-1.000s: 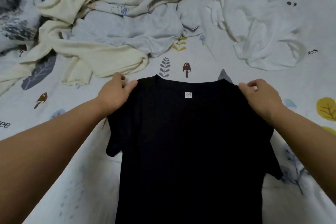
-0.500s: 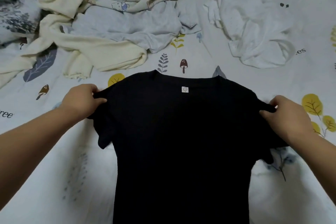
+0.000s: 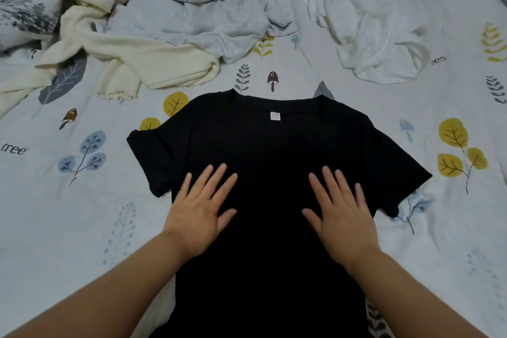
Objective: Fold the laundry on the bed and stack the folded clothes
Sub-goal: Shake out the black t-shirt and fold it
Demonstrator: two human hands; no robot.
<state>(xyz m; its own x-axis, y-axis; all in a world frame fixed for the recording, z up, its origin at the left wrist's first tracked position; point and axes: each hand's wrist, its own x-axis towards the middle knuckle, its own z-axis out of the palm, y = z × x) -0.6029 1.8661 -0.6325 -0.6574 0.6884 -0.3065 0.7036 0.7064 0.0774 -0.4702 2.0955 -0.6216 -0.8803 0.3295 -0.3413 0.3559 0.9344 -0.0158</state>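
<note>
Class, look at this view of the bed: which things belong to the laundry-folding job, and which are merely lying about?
Belongs to the job:
- black T-shirt, spread flat, collar away from the person
- left hand and right hand, flat on it
- cream garment, unfolded
- pale grey garment, unfolded
- white garment, crumpled

Just lying about:
- printed bedsheet
- grey patterned bedding, far left

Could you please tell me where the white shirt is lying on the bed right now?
In the head view, the white shirt lies crumpled at the upper right, beyond the black T-shirt and right of the grey garment.
</note>
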